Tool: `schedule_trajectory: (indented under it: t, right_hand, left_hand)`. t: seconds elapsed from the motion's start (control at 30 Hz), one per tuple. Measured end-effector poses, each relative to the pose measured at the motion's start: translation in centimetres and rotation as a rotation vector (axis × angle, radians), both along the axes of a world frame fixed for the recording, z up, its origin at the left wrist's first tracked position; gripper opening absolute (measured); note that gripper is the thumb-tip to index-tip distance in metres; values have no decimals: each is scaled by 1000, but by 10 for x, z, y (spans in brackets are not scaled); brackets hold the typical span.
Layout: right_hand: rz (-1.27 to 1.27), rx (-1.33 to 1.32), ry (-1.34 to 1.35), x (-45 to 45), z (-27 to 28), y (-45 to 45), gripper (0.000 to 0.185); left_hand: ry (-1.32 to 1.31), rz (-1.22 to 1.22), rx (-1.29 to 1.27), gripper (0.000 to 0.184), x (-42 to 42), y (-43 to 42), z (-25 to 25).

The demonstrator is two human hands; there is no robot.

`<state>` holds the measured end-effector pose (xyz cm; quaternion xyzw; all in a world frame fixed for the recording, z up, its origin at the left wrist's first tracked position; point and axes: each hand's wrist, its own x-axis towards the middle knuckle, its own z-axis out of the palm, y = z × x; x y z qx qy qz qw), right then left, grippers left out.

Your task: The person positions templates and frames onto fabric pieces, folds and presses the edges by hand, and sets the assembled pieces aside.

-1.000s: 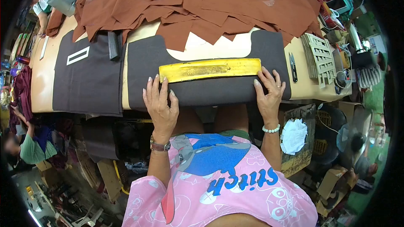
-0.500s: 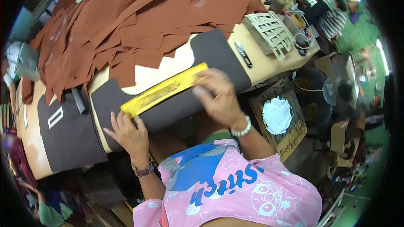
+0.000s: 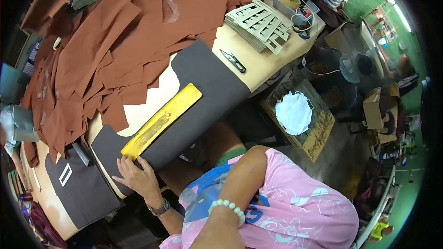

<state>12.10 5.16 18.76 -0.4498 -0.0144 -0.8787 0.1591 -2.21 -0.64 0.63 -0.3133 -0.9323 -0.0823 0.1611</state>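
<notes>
A long yellow strip (image 3: 161, 121), worn dark along its middle, lies at a slant across a dark grey cut fabric piece (image 3: 207, 76). My left hand (image 3: 137, 177) rests at the strip's lower left end, fingers spread and fingertips against its edge. A watch sits on that wrist. My right arm is bent back over my lap, a pale bead bracelet (image 3: 227, 206) at its wrist. Only the back part of my right hand (image 3: 218, 236) shows at the bottom edge; its fingers are out of sight.
Brown fabric pieces (image 3: 120, 50) heap over the table's far side. Thread snips (image 3: 234, 61) lie near stacked slotted pale templates (image 3: 260, 25). At left, a white rectangular frame (image 3: 66, 174) and dark bar (image 3: 82, 154) rest on dark fabric. White round pieces (image 3: 294, 113) sit on a low stool (image 3: 318, 140).
My right hand has left the yellow strip and drawn back to my body. My left hand stays at the strip's end. The view has turned, shifting the table leftward.
</notes>
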Motion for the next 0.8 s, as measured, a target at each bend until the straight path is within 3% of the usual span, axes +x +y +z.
schedule_trajectory:
  t: [0.13, 0.17, 0.27, 0.33, 0.4, 0.47, 0.57, 0.7, 0.8]
  right_hand:
    - [-51, 397, -25, 12, -29, 66, 56]
    - [-426, 519, 39, 9, -37, 103, 52]
    - [-1284, 629, -850, 35, -41, 162, 36]
    - [-2225, 1658, -976, 40, -82, 235, 23]
    - [-2666, 2327, -958, 65, -111, 296, 28]
    - [-2590, 2567, -1143, 82, -127, 331, 35]
    - [-2409, 2601, -1439, 84, -139, 352, 42]
    - [-2380, 2539, -1523, 80, -147, 359, 49]
    - [-2320, 2543, -1551, 79, -142, 359, 51]
  left_hand:
    - [-28, 6, 12, 22, 2, 2, -1]
    - [-35, 19, 18, 22, 1, 1, 0]
    - [-46, 8, 2, 24, 2, -1, 0]
    - [-41, 9, 2, 24, 2, -2, -1]
    - [-35, 3, 1, 24, 3, 0, -2]
    - [-23, 8, -5, 25, 4, 0, 0]
    - [-26, -10, -21, 24, 2, 0, 0]
    - [-179, -19, -272, 22, -10, 9, 38]
    - [-151, -243, -282, 25, -36, 45, 61]
